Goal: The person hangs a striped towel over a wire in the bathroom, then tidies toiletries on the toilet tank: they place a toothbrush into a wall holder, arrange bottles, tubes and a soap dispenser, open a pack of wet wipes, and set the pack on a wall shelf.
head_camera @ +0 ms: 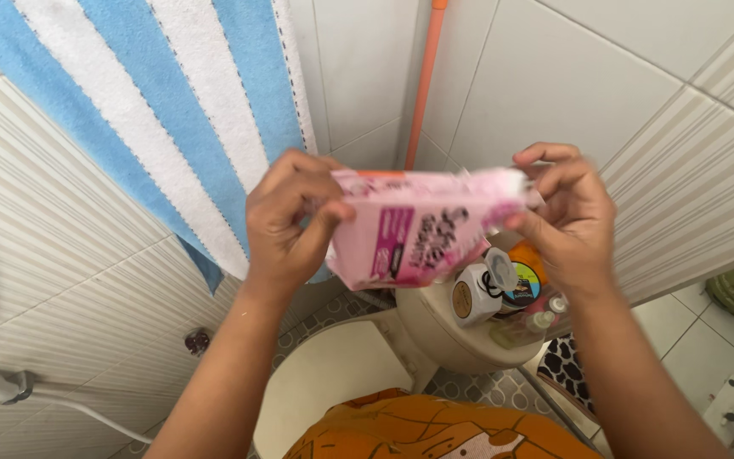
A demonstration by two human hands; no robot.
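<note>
Orange patterned cloth (435,429) sits closest to the lens, at the bottom edge. Above it both hands hold a pink packet (418,225) up in front of the tiled corner. Left hand (286,225) is pinched shut on its left top edge, right hand (567,217) pinched shut on the right top corner. Blurred, so I can't tell whether the top is torn; looks sealed, opening barely begun. Just under the grip: bottles and jars (503,293) on a beige cistern (443,340). Left of the grip: striped blue-white towel (163,110). Behind: orange pipe (425,76).
</note>
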